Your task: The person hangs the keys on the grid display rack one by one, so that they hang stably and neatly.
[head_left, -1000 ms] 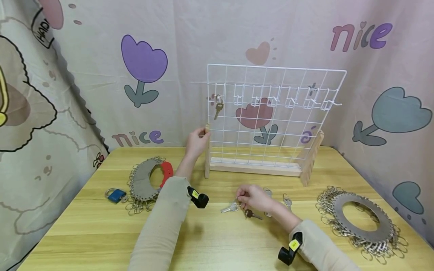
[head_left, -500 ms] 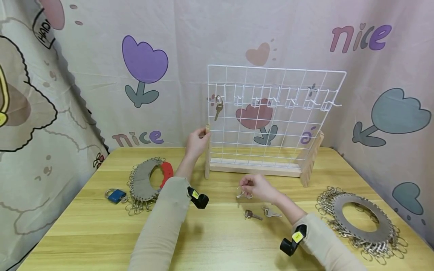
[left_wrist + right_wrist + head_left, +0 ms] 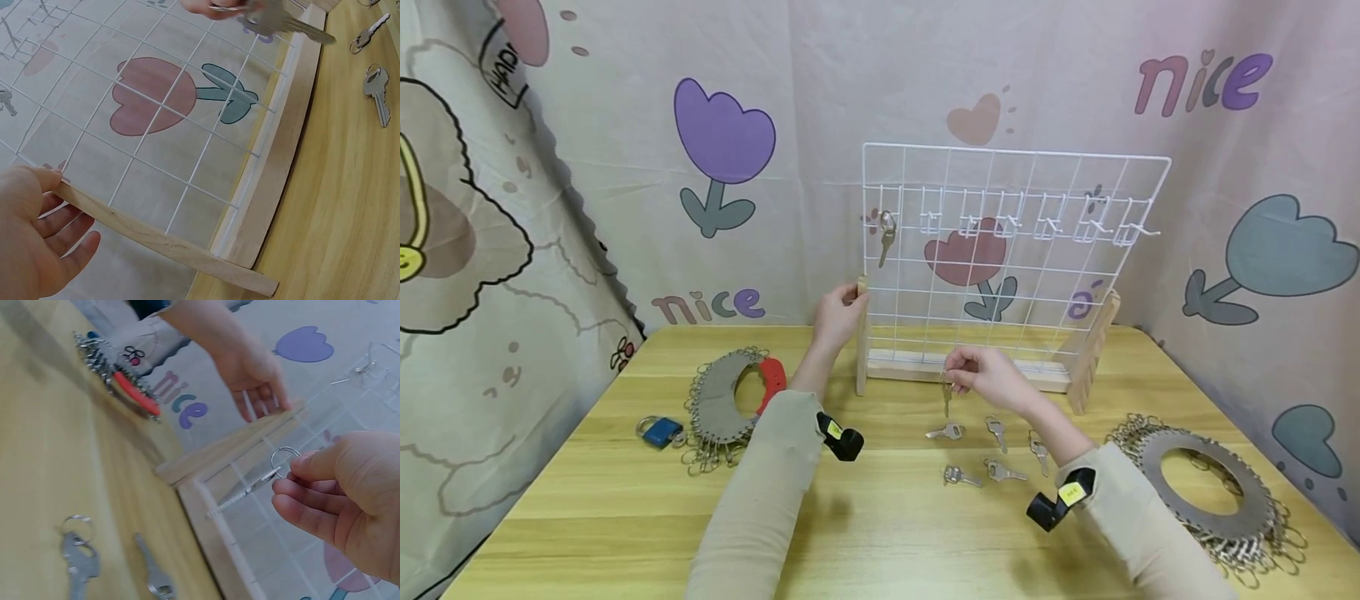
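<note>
My left hand (image 3: 841, 315) pinches the top of the wooden upright (image 3: 156, 236) at the left side of a white wire-grid rack, thumb in front and fingers behind. With thumb and fingertips, my right hand (image 3: 353, 497) holds a key (image 3: 240, 495) by its split ring (image 3: 273, 457). The key dangles before the rack's wooden base bar (image 3: 910, 367), apart from the grid. Another key (image 3: 887, 246) hangs on the leftmost hook. Further right, several white hooks (image 3: 1047, 227) on the same row carry nothing. Below my right hand, several loose keys (image 3: 946, 432) with rings lie on the table.
A grey ring-shaped plate (image 3: 715, 408) with a red part and many small rings lies at left, beside a blue padlock (image 3: 662, 432). A second grey ring plate (image 3: 1198, 500) lies at right, partly behind my sleeve. A printed curtain (image 3: 820, 100) hangs behind.
My right hand has lifted a key off the table and moved up and away toward the rack's base. The loose keys beneath it have come into sight. My left hand has stayed on the upright.
</note>
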A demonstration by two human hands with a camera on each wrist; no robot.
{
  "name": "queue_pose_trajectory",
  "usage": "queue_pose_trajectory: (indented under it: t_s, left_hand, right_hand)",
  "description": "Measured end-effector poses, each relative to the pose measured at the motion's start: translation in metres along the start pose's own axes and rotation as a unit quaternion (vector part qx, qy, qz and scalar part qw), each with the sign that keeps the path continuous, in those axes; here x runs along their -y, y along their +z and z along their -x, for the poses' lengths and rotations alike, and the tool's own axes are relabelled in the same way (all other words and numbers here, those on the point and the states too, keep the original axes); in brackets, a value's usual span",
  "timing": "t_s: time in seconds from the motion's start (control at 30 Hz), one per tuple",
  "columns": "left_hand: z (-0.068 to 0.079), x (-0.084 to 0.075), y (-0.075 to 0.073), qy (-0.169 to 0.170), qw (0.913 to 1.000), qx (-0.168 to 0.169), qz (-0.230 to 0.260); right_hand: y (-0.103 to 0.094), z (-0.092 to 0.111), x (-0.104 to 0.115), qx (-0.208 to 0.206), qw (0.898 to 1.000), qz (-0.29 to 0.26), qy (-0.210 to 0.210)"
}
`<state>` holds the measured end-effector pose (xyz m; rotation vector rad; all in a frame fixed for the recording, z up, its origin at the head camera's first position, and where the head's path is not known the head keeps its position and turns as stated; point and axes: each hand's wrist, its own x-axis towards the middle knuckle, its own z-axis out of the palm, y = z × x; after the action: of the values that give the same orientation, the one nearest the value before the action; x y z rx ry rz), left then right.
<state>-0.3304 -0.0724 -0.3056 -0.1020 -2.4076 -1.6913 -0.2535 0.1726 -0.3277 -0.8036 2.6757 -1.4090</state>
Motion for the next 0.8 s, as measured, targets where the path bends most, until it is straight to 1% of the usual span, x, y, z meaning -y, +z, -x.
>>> queue_pose_trajectory:
  t_s: [0.1, 0.33, 0.53, 0.8]
  left_hand:
    - [0.000, 0.000, 0.000, 0.000, 1.0000, 0.000, 0.000]
    - [0.000, 0.000, 0.000, 0.005, 1.0000, 0.001, 0.000]
    - [0.000, -0.002, -0.001, 0.012, 0.9999, -0.001, -0.002]
    - [0.000, 0.000, 0.000, 0.013, 0.9999, 0.000, -0.008]
  right_hand:
    - [-0.007, -0.005, 0.006, -0.008, 1.000, -0.004, 0.000]
    - [-0.022, -0.016, 0.017, -0.041, 0.999, -0.004, -0.026]
    - [-0.033, -0.024, 0.030, -0.066, 0.998, 0.013, -0.022]
    - [-0.040, -0.035, 0.047, -0.092, 0.995, 0.023, -0.023]
